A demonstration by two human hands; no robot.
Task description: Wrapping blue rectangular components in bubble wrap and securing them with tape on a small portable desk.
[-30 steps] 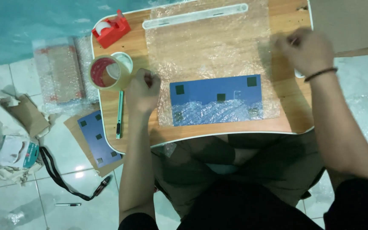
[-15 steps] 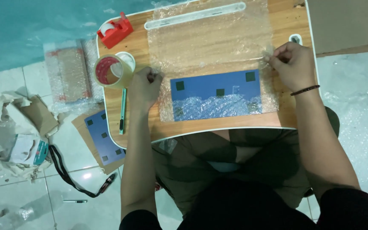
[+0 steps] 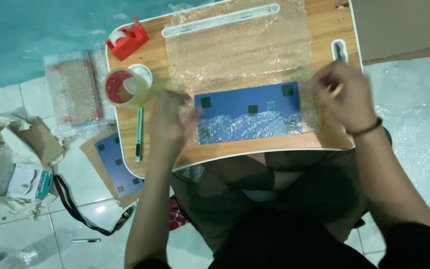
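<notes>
A blue card [image 3: 245, 102] with small dark squares lies on a sheet of clear bubble wrap [image 3: 240, 50] spread over a wooden lap table [image 3: 324, 20]. The near edge of the wrap is folded over the card's lower half. My left hand [image 3: 170, 122] pinches the wrap at the card's left end. At the card's right end my right hand [image 3: 344, 94], with a dark band on its wrist, grips the wrap's right edge. Both hands are motion-blurred.
A roll of tape [image 3: 123, 87], a red tape dispenser [image 3: 128, 37] and a green-handled cutter [image 3: 139, 132] sit at the table's left. On the tiled floor to the left lie a second blue card [image 3: 115, 162], a wrapped packet [image 3: 73, 92], crumpled paper [image 3: 6, 149] and a black strap [image 3: 83, 216].
My right hand has come down from the far right corner to the card's right end. My left hand shifted right onto the card's left end. The camera view moved left.
</notes>
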